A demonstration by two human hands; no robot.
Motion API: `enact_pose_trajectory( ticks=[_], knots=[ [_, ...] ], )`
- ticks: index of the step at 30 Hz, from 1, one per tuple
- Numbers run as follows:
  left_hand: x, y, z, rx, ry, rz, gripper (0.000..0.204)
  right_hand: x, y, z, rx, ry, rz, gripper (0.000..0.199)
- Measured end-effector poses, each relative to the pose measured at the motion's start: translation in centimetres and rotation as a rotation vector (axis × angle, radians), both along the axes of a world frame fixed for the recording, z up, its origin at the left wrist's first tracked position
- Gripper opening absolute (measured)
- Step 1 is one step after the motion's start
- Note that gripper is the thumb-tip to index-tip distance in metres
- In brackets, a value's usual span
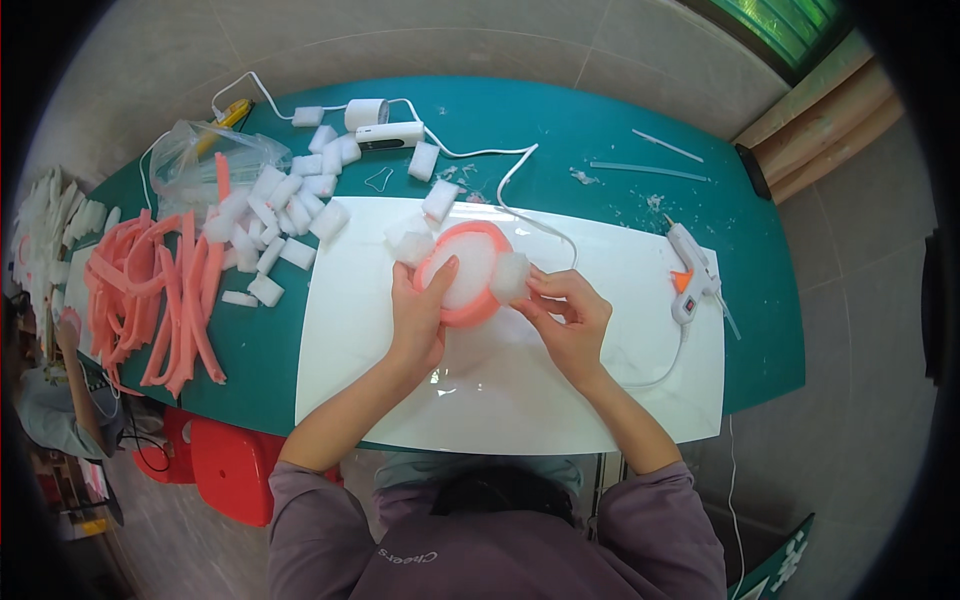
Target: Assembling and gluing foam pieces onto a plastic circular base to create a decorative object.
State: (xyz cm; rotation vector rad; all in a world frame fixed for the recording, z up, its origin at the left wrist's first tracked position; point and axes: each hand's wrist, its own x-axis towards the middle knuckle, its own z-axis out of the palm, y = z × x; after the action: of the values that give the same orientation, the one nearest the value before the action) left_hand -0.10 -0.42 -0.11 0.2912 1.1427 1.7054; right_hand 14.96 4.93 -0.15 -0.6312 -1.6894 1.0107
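Head view looks straight down on a teal tabletop with a white board laid across its near middle, and both hands meet over the far part of that board. The left hand cups the near-left rim of a pink foam ring filled with white foam, thumb pressed onto the white centre. The right hand pinches a white foam block against the ring's right edge, fingers closed narrowly on it. So the block sits just right of the ring, touching it, between the two hands, and the right hand is the nearer one to it. More white blocks touch the ring's far-left rim. The ring is roughly round, with no clear long axis. Open room lies on the bare board near the person and to the right, up to the glue gun, which rests at the board's right edge, its cord curving past the ring's far side. Left of the board lie loose white foam pieces and a heap of pink foam strips, well apart from the hands.
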Motion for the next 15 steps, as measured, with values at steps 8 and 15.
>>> enact_pose_trajectory(
  ticks=[8,15],
  knots=[
    [0.04,-0.1,-0.15,-0.056,-0.061,-0.044,0.051,-0.11,-0.17,0.2,0.169,-0.083,-0.055,0.019],
    [0.25,-0.11,-0.2,-0.062,-0.039,-0.059,0.051,-0.23,-0.14,-0.6,0.168,-0.051,-0.071,0.018]
  ],
)
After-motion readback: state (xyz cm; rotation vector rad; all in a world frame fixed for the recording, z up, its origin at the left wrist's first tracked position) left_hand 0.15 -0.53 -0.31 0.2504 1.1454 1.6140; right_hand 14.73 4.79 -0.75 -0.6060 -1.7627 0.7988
